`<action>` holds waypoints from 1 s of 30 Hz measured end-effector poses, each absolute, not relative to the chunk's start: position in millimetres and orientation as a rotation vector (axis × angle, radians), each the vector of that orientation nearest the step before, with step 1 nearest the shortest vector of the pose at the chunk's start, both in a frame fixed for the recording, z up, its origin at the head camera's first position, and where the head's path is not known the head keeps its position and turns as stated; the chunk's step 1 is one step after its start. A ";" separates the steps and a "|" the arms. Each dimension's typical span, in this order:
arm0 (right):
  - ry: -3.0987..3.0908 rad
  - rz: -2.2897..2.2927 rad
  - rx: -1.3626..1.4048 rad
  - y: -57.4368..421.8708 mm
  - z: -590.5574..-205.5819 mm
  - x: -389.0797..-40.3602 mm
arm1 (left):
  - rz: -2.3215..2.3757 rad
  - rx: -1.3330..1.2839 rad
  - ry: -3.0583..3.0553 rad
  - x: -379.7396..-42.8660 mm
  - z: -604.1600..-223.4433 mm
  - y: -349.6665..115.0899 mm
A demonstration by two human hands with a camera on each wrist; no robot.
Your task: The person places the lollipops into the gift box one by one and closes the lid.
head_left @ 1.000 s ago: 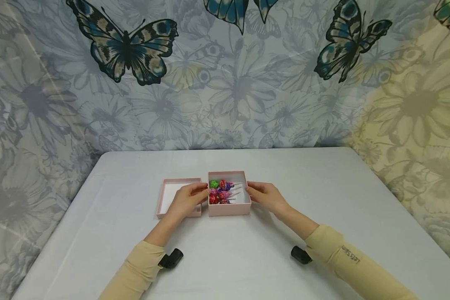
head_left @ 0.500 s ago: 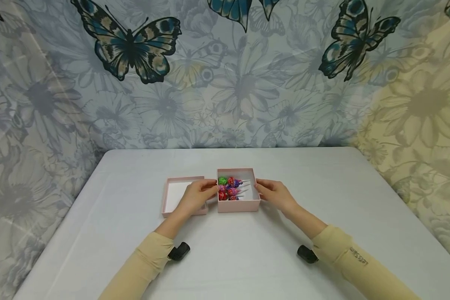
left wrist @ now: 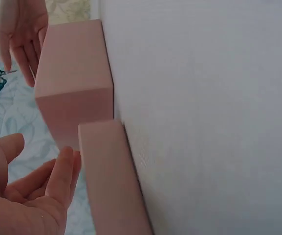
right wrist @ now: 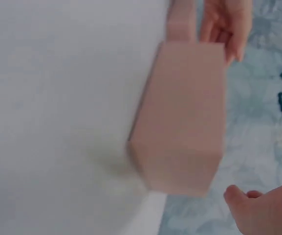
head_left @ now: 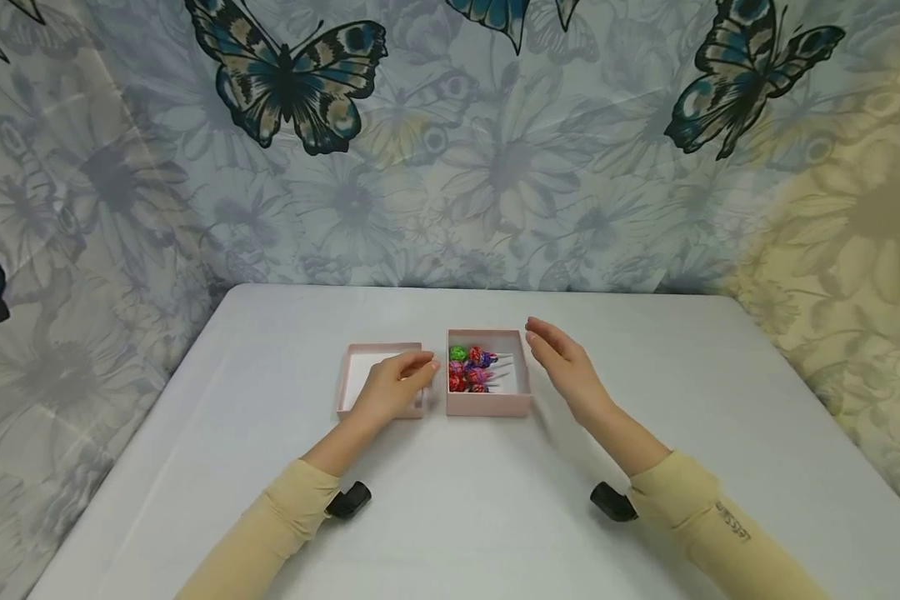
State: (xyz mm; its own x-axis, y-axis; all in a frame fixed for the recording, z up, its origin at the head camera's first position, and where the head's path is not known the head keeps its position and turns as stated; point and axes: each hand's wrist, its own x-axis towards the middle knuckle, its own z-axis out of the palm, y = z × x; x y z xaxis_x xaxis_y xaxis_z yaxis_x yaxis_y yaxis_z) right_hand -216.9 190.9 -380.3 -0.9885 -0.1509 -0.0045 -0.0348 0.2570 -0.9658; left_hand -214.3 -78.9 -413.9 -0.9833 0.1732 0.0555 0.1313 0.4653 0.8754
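Observation:
A pink box [head_left: 489,405] stands on the white table, its top uncovered. Inside it lie several wrapped lollipops [head_left: 477,375], green, red and purple, with their white sticks pointing right. Left of the box is a shallow pink lid [head_left: 342,379] with a white inside. My left hand [head_left: 393,385] hovers over the lid's right part, its fingers loosely bent beside the box and nothing held. On the box's other side my right hand [head_left: 570,367] is raised with extended fingers, apart from the wall. Both wrist views show the box's plain pink outer walls [left wrist: 75,61] between the hands.
The white table [head_left: 465,508] stretches around the box and lid. Behind it hangs a cloth [head_left: 495,167] printed with flowers and butterflies. Small black devices [head_left: 613,502] sit at both wrists, below the beige sleeves [head_left: 712,525].
Both hands have let go of the box's sides; the right hand has lifted up and away, the left has drawn slightly left. Earlier the box shifted a little rightward against the lid.

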 end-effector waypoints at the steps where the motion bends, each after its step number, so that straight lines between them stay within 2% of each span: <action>1: 2.356 -1.909 -0.204 186.5 -376.0 -214.3 | 1.574 0.273 2.670 -212.2 -411.3 -82.9; 9: 1.964 -2.042 -0.278 137.2 -359.2 -191.0 | 1.470 0.219 2.789 -204.9 -398.3 -127.8; 15: 1.742 -2.104 -0.164 97.5 -359.5 -178.1 | 1.396 0.071 2.783 -202.0 -399.6 -158.7; 22: 1.709 -2.073 -0.046 54.1 -369.0 -171.3 | 1.389 -0.016 2.818 -202.2 -405.1 -177.0; 30: 1.870 -1.916 0.039 31.2 -388.9 -173.4 | 1.324 -0.040 2.763 -202.2 -412.8 -185.3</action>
State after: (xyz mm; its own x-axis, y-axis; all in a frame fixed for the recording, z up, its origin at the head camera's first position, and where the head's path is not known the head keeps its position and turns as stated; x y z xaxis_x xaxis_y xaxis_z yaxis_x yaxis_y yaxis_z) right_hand -173.4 31.2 -388.9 -0.8940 -0.3007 -0.3321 0.3393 0.0297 -0.9402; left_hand -202.2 -185.3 -412.8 -0.9966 0.0098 -0.0813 -0.0573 0.6270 0.7769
